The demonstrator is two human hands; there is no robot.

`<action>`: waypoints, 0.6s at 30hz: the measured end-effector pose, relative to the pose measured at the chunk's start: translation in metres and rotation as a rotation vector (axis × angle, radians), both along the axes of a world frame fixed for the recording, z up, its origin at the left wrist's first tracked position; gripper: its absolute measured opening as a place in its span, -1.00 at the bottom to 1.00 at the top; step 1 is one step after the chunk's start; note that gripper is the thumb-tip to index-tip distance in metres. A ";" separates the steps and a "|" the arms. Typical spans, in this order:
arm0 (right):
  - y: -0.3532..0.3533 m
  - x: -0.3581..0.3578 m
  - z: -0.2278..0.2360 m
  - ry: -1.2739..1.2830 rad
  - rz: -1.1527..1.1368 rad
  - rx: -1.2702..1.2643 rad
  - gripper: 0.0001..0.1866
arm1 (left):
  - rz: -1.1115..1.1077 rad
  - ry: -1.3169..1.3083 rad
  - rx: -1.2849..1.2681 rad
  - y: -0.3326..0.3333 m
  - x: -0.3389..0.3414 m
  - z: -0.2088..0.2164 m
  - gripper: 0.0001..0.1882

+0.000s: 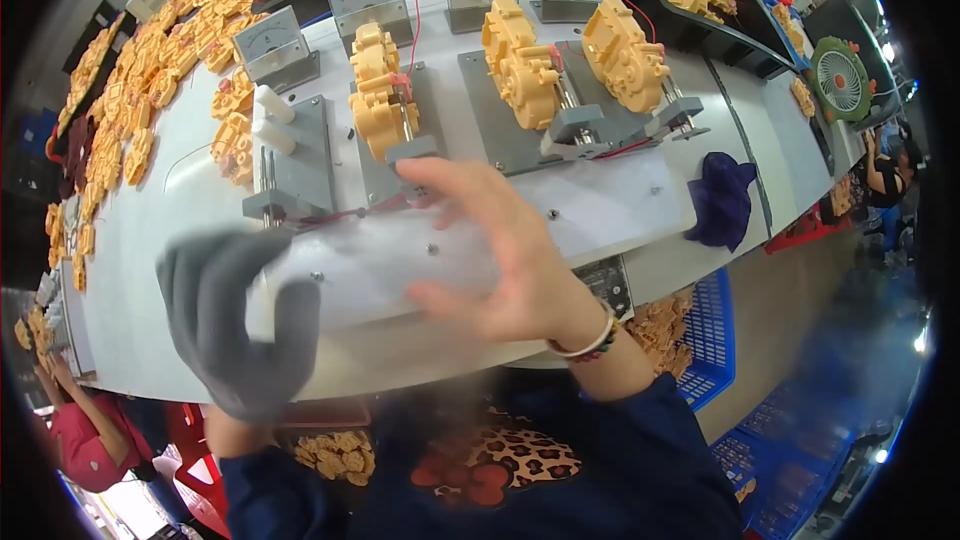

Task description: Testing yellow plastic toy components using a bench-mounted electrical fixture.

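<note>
Hovering over a wide white worktop (pixel 120 310), both grips apart
Grey-gloved left hand (pixel 225 345), bare right hand (pixel 515 270); a yellow plastic housing (pixel 376 122) sits just beyond the latter; best steady its grey clamp block (pixel 410 148) squarely, fingers clear of thin metal rods (pixel 408 122)

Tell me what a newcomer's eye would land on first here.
Probably the three yellow-orange plastic housings mounted on grey fixtures mid-table, with four dial meters lined up behind the row of fixtures. In front, the grey-gloved left grip and the bare right grip stand out, both blurred and open. Next comes the sprawl of loose housings along the table's left side.
</note>
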State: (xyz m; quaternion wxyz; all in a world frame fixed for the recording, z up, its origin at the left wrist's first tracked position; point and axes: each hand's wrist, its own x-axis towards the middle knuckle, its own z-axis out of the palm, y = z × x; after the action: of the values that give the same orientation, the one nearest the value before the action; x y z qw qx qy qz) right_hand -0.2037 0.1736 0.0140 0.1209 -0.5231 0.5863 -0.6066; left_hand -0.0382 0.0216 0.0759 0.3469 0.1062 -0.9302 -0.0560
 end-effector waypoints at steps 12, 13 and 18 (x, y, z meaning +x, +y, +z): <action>0.006 0.004 -0.007 0.110 -0.062 -0.074 -0.40 | -0.281 0.052 0.091 -0.091 -0.044 0.053 -0.54; 0.008 0.009 -0.003 0.100 -0.033 -0.078 -0.40 | -0.252 0.270 0.438 -0.073 -0.003 0.081 -0.52; 0.061 -0.009 0.005 0.098 -0.361 0.009 -0.51 | -1.078 -0.691 0.832 -0.079 0.138 0.053 -0.72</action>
State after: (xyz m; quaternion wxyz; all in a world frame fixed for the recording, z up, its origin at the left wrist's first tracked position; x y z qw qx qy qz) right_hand -0.2126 0.2344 0.0191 -0.0163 -0.4375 0.6788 -0.5895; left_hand 0.0995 -0.0577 0.1294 -0.1075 -0.2290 -0.8114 -0.5268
